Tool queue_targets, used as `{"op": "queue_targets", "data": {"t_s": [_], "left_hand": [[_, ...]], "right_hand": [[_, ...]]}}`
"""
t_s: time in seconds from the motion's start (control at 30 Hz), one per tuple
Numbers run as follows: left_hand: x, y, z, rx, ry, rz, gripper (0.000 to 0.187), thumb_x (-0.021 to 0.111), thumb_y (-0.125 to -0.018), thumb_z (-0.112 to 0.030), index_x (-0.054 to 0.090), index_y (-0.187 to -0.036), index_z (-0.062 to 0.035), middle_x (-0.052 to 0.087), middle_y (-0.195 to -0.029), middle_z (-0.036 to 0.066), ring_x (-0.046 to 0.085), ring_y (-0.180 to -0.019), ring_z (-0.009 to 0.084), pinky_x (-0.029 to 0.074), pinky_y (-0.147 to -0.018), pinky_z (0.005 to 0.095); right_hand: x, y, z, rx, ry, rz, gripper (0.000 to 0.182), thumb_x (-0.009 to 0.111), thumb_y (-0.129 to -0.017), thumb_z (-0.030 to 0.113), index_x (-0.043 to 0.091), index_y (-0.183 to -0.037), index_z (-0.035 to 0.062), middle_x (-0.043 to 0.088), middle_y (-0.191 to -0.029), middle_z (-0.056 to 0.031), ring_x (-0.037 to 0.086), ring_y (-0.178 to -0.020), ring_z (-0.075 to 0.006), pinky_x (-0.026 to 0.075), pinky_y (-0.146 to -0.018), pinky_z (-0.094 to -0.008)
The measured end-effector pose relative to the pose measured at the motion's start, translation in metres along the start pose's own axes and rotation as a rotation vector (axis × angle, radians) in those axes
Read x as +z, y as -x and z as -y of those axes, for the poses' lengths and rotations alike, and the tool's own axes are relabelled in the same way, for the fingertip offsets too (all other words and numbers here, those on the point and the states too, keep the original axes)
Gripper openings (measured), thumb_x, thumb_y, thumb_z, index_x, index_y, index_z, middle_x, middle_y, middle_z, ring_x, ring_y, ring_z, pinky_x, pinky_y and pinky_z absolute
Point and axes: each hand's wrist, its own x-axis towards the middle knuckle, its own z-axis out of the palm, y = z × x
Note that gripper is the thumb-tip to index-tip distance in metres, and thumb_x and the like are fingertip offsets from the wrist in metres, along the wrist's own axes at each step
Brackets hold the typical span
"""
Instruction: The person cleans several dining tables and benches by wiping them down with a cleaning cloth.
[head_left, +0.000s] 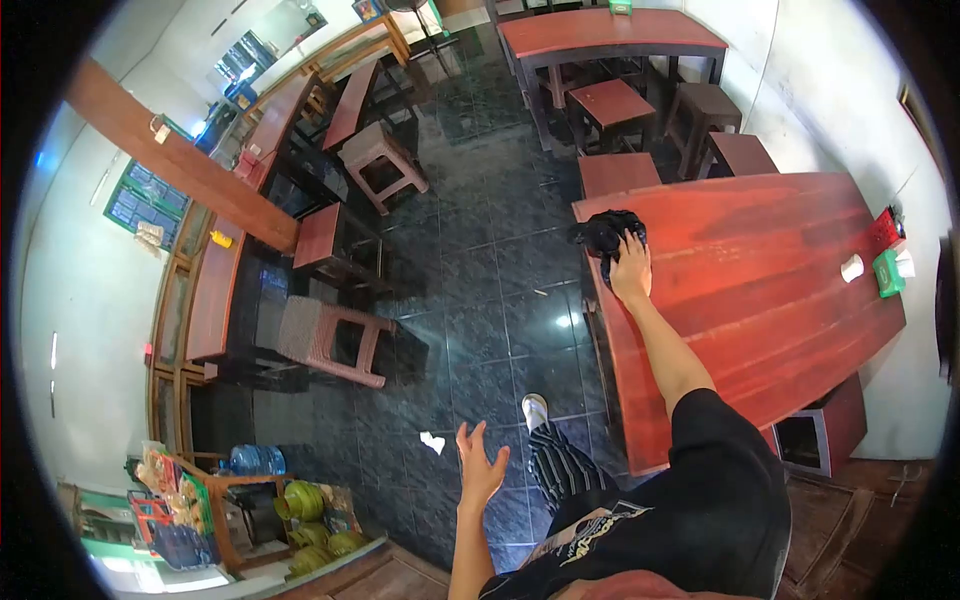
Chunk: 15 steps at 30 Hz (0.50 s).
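My right hand [630, 270] reaches out over the near corner of a long red wooden table [760, 290] and presses on a black cloth [603, 233] bunched at the table's edge. My left hand [480, 465] hangs free above the dark tiled floor with its fingers spread and nothing in it. My sandalled foot [536, 408] and striped trouser leg show below, beside the table's edge.
A white cup [851, 267], a green box [887, 273] and a red packet [884, 230] sit at the table's far side by the wall. Stools [335, 340] and benches line the left. A scrap of white paper [432, 441] lies on the floor.
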Motion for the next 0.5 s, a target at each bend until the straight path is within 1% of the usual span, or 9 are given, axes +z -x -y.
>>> {"op": "queue_targets", "data": {"t_s": [0.07,0.1,0.2,0.27,0.33,0.37,0.43,0.47,0.5], "left_hand": [[-0.016,-0.047,0.03,0.01,-0.036,0.066,0.061,0.069,-0.079,-0.018,0.043,-0.131,-0.0015,0.023,-0.141,0.029,0.034,-0.125,0.044,0.034,-0.103,0.0436],[-0.035,-0.068,0.021,-0.193,0.093,0.144,0.06,0.071,-0.078,-0.021,0.046,-0.13,-0.0038,0.022,-0.142,0.028,0.041,-0.121,0.0397,0.037,-0.101,0.0412],[-0.049,-0.111,0.175,-0.322,-0.2,0.175,0.061,0.073,-0.077,-0.025,0.047,-0.128,-0.0042,0.032,-0.138,0.026,0.05,-0.112,0.0329,0.043,-0.094,0.038],[-0.07,-0.124,0.276,-0.74,0.009,0.328,0.057,0.072,-0.077,-0.028,0.05,-0.124,-0.004,0.044,-0.129,0.021,0.053,-0.109,0.0312,0.045,-0.091,0.0425],[-0.111,-0.113,0.24,-0.919,0.411,0.177,0.048,0.066,-0.081,-0.025,0.052,-0.123,-0.0072,0.052,-0.119,0.017,0.053,-0.111,0.0321,0.047,-0.087,0.0498],[-0.129,-0.119,0.243,-0.957,0.476,0.194,0.045,0.065,-0.082,-0.024,0.052,-0.122,-0.0064,0.053,-0.117,0.016,0.055,-0.107,0.0312,0.048,-0.085,0.0475],[-0.157,-0.127,0.271,-0.929,0.416,0.329,0.039,0.061,-0.084,-0.02,0.053,-0.119,-0.0049,0.055,-0.112,0.015,0.058,-0.101,0.0294,0.05,-0.081,0.0428],[-0.169,-0.135,0.289,-0.826,0.302,0.434,0.036,0.06,-0.085,-0.019,0.053,-0.117,-0.0041,0.056,-0.11,0.014,0.059,-0.098,0.0285,0.051,-0.078,0.0405],[-0.178,-0.145,0.312,-0.585,0.088,0.572,0.033,0.058,-0.086,-0.017,0.054,-0.116,-0.0034,0.057,-0.108,0.014,0.061,-0.095,0.0275,0.052,-0.076,0.0382]], "right_hand": [[0.01,-0.04,0.01,0.029,-0.017,0.001,0.05,0.056,-0.084,0.017,0.046,-0.131,0.0021,0.036,-0.145,-0.0123,0.029,-0.136,-0.0283,0.021,-0.114,-0.0428],[0.019,-0.06,0.014,0.039,0.049,-0.003,0.054,0.058,-0.084,0.019,0.044,-0.134,0.0042,0.037,-0.144,-0.0103,0.03,-0.135,-0.0266,0.02,-0.114,-0.0431],[0.041,-0.109,0.021,0.025,0.039,-0.026,0.053,0.059,-0.083,0.018,0.046,-0.131,0.002,0.041,-0.141,-0.0115,0.031,-0.135,-0.0264,0.02,-0.114,-0.043],[0.052,-0.124,0.026,-0.028,0.033,-0.095,0.046,0.062,-0.08,0.02,0.053,-0.12,0.0018,0.05,-0.127,-0.0142,0.041,-0.126,-0.0285,0.025,-0.112,-0.0417],[0.047,-0.144,0.031,-0.003,0.016,0.095,0.046,0.064,-0.079,0.021,0.054,-0.117,-0.0021,0.054,-0.122,-0.0191,0.045,-0.121,-0.0331,0.03,-0.107,-0.0443],[0.047,-0.152,0.033,0.029,0.021,0.129,0.046,0.064,-0.079,0.022,0.055,-0.116,-0.0017,0.056,-0.119,-0.0198,0.047,-0.118,-0.0344,0.033,-0.104,-0.0449],[0.051,-0.169,0.042,0.093,0.019,0.187,0.044,0.065,-0.079,0.024,0.056,-0.114,-0.001,0.059,-0.112,-0.0211,0.052,-0.111,-0.037,0.039,-0.098,-0.0461],[0.053,-0.178,0.046,0.146,0.027,0.23,0.044,0.064,-0.079,0.026,0.056,-0.114,-0.0001,0.06,-0.11,-0.0219,0.054,-0.108,-0.0382,0.041,-0.095,-0.0467],[0.054,-0.188,0.048,0.197,0.036,0.273,0.044,0.064,-0.08,0.028,0.057,-0.114,0.0008,0.061,-0.107,-0.0226,0.055,-0.105,-0.0393,0.043,-0.091,-0.0473]]}}
